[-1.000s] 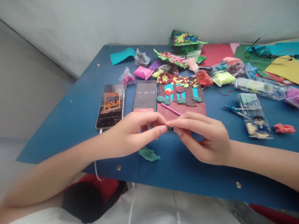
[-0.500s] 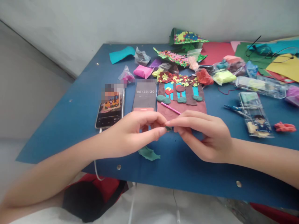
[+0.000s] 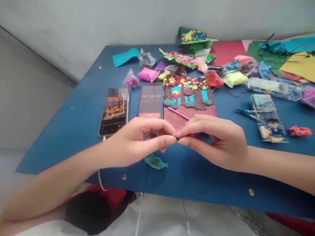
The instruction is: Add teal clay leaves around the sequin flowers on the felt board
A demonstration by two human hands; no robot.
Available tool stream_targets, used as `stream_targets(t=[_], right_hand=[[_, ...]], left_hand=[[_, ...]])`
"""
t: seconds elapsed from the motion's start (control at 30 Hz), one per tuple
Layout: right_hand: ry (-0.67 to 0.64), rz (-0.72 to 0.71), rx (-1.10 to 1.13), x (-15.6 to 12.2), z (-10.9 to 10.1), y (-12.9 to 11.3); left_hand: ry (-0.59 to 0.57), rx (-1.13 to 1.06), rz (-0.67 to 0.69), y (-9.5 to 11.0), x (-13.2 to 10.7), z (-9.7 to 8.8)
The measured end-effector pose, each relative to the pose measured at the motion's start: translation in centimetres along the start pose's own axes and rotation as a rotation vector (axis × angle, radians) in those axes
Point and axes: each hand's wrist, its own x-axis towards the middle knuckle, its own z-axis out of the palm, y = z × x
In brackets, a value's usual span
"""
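Note:
Between the fingertips of my two hands is a small piece of dark green clay [image 3: 177, 140], mostly hidden by the fingers. My left hand [image 3: 145, 139] pinches it from the left, thumb below and index finger above. From the right, my right hand [image 3: 214, 139] pinches the same bit, its fingertips touching the left ones. Behind them lies a clay picture [image 3: 189, 98] with brown trunks, blue gaps, green bushes and red and yellow leaves. A pink stick [image 3: 178, 113] rests across its lower part. A flat torn piece of green clay [image 3: 156, 161] lies on the table below my left hand.
Left of the picture are a phone showing a timer [image 3: 150, 101] and a cabled phone [image 3: 114, 113] showing an image. Bagged clay, like a pink pack [image 3: 148, 74], lies behind. At right are a clear case [image 3: 269, 118], compasses [image 3: 247, 113], coloured paper [image 3: 299, 67] and glasses [image 3: 290, 54].
My right thumb has come in against the green clay, and the fingertips of both hands are now closer together. The clay shows less. The whole view has shifted slightly.

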Motion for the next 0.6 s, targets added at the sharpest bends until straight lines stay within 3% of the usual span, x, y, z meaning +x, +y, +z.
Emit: stream_targets(t=[0.17, 0.4, 0.6], right_hand=[[0.005, 0.043, 0.069, -0.08, 0.23, -0.19], [0.078, 0.106, 0.054, -0.10, 0.34, -0.07], [0.064, 0.098, -0.003, -0.08, 0.34, -0.06]], left_hand=[[-0.022, -0.030, -0.013, 0.00, -0.10, 0.36], [0.114, 0.005, -0.003, 0.11, -0.22, 0.65], [0.130, -0.065, -0.030, 0.14, -0.02, 0.99]])
